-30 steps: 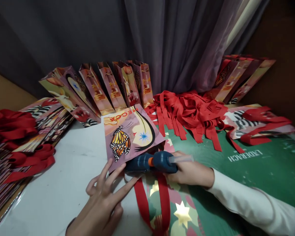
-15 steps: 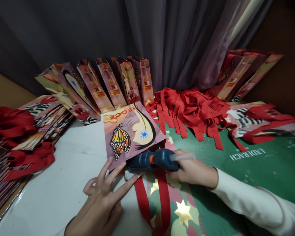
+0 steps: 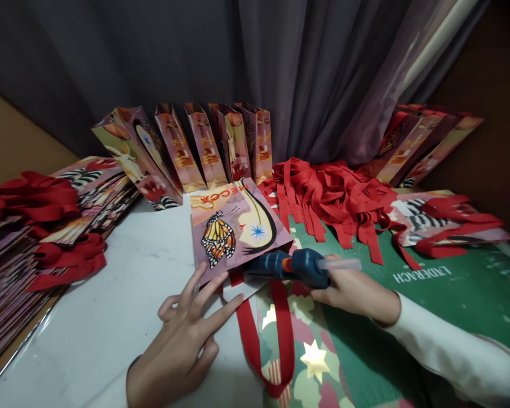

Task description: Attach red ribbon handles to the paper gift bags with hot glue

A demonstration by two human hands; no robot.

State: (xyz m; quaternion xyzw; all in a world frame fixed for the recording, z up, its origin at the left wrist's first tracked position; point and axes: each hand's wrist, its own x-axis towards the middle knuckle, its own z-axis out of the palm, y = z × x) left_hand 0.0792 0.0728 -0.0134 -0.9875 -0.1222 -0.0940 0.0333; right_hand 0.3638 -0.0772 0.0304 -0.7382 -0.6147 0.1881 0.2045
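A paper bag [image 3: 221, 207] printed with a butterfly lies on its side in front of me, its mouth toward me. Red ribbon [image 3: 285, 334] loops out of that mouth onto the table. Spread fingers of my left hand [image 3: 191, 328] rest at the near left edge of the bag, the tips on its rim and white inner flap. Wrapped round a dark blue glue gun [image 3: 308, 267] is my right hand [image 3: 352, 289]. A clear glue stick [image 3: 342, 264] sticks out of the gun's back. The gun's front end is hidden inside the bag's mouth.
Several upright bags [image 3: 195, 153] stand along the curtain [image 3: 187, 51], with more bags [image 3: 420, 141] at back right. Flat bags [image 3: 8, 289] are stacked left under red ribbons [image 3: 74, 263]. A ribbon heap [image 3: 335, 195] lies behind a green board [image 3: 459, 300].
The view has shifted slightly. The glue gun and my right hand have moved a little to the right relative to the bag. My left hand keeps its place at the bag's edge.
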